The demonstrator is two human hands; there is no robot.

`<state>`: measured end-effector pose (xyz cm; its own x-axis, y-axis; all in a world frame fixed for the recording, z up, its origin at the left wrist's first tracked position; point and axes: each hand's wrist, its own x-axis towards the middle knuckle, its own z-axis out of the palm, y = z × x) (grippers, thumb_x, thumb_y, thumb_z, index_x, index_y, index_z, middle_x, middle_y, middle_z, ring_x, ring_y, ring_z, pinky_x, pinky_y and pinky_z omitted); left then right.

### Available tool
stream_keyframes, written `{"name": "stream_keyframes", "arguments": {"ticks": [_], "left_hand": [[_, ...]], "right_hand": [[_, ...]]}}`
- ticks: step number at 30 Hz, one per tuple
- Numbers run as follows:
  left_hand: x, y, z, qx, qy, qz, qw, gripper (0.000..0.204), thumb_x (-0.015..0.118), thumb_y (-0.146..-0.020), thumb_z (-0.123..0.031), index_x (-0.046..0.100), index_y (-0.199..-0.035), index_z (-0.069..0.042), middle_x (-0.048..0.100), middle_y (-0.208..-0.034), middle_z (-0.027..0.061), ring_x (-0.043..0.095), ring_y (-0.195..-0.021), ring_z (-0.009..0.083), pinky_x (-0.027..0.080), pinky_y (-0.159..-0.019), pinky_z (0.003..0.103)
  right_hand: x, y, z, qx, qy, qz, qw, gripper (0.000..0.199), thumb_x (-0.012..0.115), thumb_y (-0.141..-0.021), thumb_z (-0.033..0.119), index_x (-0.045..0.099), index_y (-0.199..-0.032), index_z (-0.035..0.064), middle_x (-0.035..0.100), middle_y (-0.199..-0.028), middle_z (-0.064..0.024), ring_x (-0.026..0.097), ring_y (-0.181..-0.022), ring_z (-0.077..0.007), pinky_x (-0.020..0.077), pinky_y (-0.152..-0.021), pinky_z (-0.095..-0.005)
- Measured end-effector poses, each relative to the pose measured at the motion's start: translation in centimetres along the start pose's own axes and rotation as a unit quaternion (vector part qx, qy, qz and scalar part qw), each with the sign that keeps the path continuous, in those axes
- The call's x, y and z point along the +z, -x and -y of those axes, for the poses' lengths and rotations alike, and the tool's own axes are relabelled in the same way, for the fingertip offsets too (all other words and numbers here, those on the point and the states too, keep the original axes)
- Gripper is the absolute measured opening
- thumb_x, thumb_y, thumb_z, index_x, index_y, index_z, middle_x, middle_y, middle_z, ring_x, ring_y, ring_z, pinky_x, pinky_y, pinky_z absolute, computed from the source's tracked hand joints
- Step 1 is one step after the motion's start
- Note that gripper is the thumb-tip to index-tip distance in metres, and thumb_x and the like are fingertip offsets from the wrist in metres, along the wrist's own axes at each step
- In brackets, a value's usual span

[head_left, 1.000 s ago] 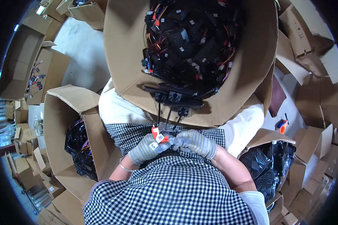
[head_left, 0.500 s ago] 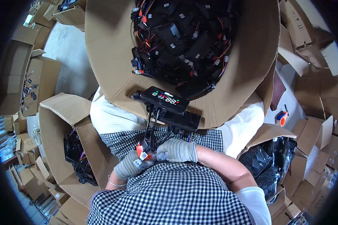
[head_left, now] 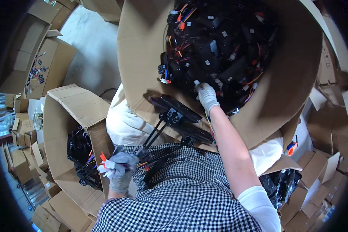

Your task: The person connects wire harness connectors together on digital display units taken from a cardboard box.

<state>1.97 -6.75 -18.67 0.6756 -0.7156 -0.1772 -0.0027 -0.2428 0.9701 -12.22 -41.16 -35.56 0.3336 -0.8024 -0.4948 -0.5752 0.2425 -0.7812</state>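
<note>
My left hand (head_left: 121, 168), in a grey glove, is closed around a bunch of cable plugs at my lap; white and orange-red plugs (head_left: 104, 164) stick out to its left. Black cables run from there to two flat black display units (head_left: 178, 108) lying against the near edge of the big carton. My right hand (head_left: 207, 97), also gloved, reaches over that edge and pinches a white connector (head_left: 197, 82). Thin coloured wires (head_left: 212, 133) trail from below it toward the lower display unit. The glove partly hides the connector.
The large cardboard carton (head_left: 139, 50) before me is full of black units with coloured wires (head_left: 207, 62). An open carton (head_left: 71, 112) with black parts stands left; black plastic-wrapped goods (head_left: 280, 187) are at right. An orange tape roll (head_left: 291, 149) lies beyond.
My right hand has left my lap and reached forward into the carton with a white connector. My left hand has shifted left with the plugs. The display's lit digits no longer show; the units have tilted.
</note>
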Motion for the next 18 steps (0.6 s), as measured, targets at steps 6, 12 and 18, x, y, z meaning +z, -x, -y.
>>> {"name": "stream_keyframes", "arguments": {"ticks": [6, 12, 18], "left_hand": [[4.1, -2.4, -1.3, 0.003, 0.185, 0.062, 0.981, 0.037, 0.062, -0.082, -0.042, 0.051, -0.089, -0.007, 0.054, -0.079, 0.0030, 0.051, -0.067, 0.0145, 0.045, -0.080, 0.040], [4.4, -2.9, -0.5, 0.054, 0.113, 0.066, 0.990, 0.044, 0.052, -0.088, -0.046, 0.058, -0.077, -0.004, 0.057, -0.063, 0.0086, 0.052, -0.059, 0.0178, 0.046, -0.074, 0.039], [5.4, -2.2, -0.9, 0.024, 0.069, 0.162, 0.984, 0.041, 0.052, -0.090, -0.039, 0.061, -0.092, 0.001, 0.058, -0.063, 0.0074, 0.054, -0.056, 0.0170, 0.044, -0.063, 0.030]], "right_hand": [[3.7, -2.4, -4.5, -0.202, 0.450, 0.177, 0.852, 0.029, 0.048, -0.088, 0.027, 0.062, -0.103, 0.0066, 0.063, -0.093, -0.0161, 0.059, -0.094, -0.0319, 0.0469, -0.084, -0.0350], [-2.0, 1.3, 0.2, -0.164, 0.416, 0.203, 0.871, 0.026, 0.044, -0.087, 0.018, 0.065, -0.102, 0.0118, 0.062, -0.103, -0.0147, 0.060, -0.092, -0.0315, 0.0476, -0.081, -0.0374], [-6.5, 13.7, 8.5, -0.262, 0.421, -0.121, 0.860, 0.013, 0.055, -0.083, 0.016, 0.064, -0.080, 0.0070, 0.057, -0.092, -0.0107, 0.057, -0.084, -0.0283, 0.0481, -0.074, -0.0400]]}}
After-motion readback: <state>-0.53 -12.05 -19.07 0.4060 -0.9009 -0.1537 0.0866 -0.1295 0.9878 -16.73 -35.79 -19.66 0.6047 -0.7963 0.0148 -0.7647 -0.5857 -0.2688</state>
